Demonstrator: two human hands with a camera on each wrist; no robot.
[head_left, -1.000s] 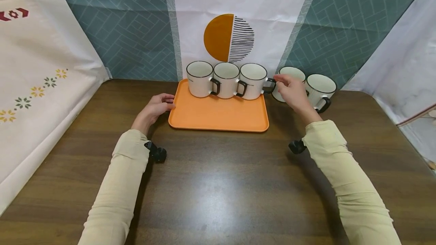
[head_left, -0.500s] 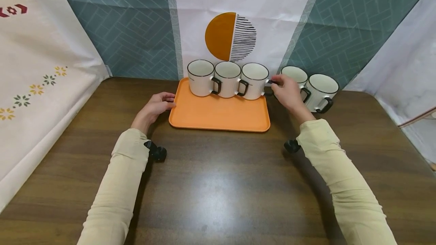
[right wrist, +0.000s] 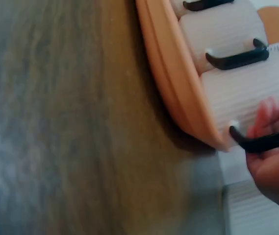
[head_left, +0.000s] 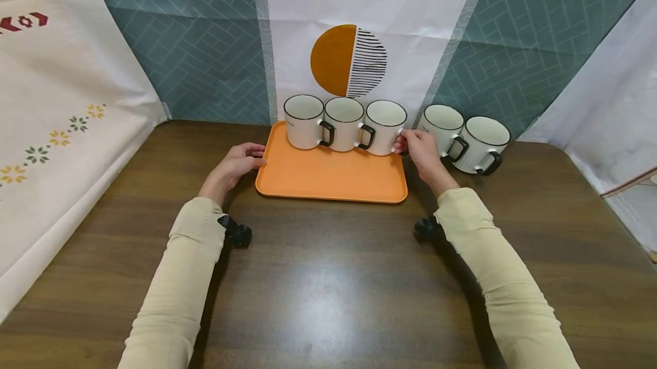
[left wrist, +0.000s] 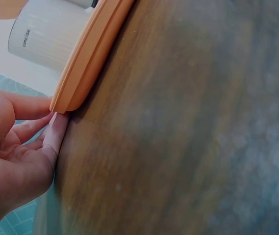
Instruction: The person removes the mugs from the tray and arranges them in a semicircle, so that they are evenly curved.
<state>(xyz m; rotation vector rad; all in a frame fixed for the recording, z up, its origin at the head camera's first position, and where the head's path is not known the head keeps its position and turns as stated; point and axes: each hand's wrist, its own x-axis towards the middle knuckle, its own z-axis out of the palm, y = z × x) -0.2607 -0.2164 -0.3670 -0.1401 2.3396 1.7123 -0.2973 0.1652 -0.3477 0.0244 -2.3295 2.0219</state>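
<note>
Teal patterned cloth (head_left: 190, 67) hangs behind one brown wooden table (head_left: 318, 283); one white panel (head_left: 292, 61) bearing two orange-patterned circles hangs in the middle, the upper circle cut off by the frame; at far left is one cream cloth (head_left: 61, 72) with small printed flowers. From left to right come two pale yellow sleeves, two hands and five white mugs with dark rims and black handles; the left hand (head_left: 232, 165) pinches the left edge of one orange tray (head_left: 331, 178); along the tray's back, upright and close together, stand three mugs, the first mug (head_left: 301, 132), the second mug (head_left: 343, 135) and the third mug (head_left: 381, 138); the right hand (head_left: 423, 152) grips the third mug's handle; beyond it, on the table, the fourth mug (head_left: 442, 118) and the fifth mug (head_left: 468, 149) stand upright. The left wrist view alone shows fingers beneath the tray's rim and the lettering "concise" on a mug; the right wrist view, though blurred, reveals the third handle, mostly hidden from the head camera by the right hand.
</note>
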